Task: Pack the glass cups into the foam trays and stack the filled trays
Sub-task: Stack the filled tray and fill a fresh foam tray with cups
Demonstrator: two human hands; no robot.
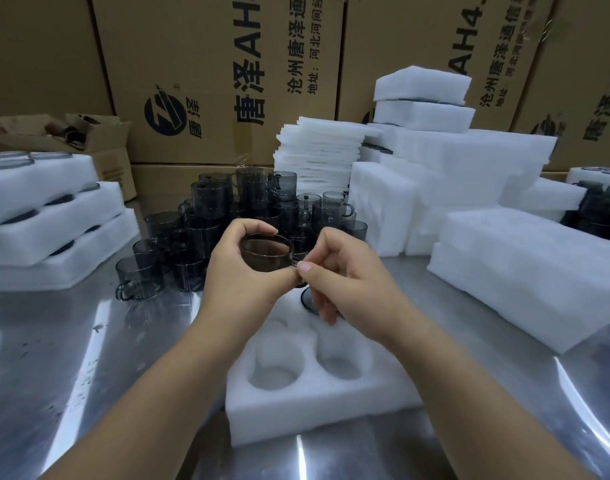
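Note:
My left hand (241, 271) grips a smoky glass cup (266, 252) round its body, held above the far end of a white foam tray (317, 407). My right hand (345, 275) pinches the cup's handle at its right side. The tray's two near round pockets hold nothing. Under my right hand, a dark cup rim (306, 301) shows in a far pocket. Behind my hands, several dark glass cups (206, 216) stand stacked on the metal table (89, 358).
Filled foam trays (50, 216) are stacked at the left. Foam blocks (525, 271) lie at the right, with foam sheets (317, 157) and more foam (421, 98) piled behind. More cups (594, 206) sit far right. Cardboard boxes (206, 64) wall off the back.

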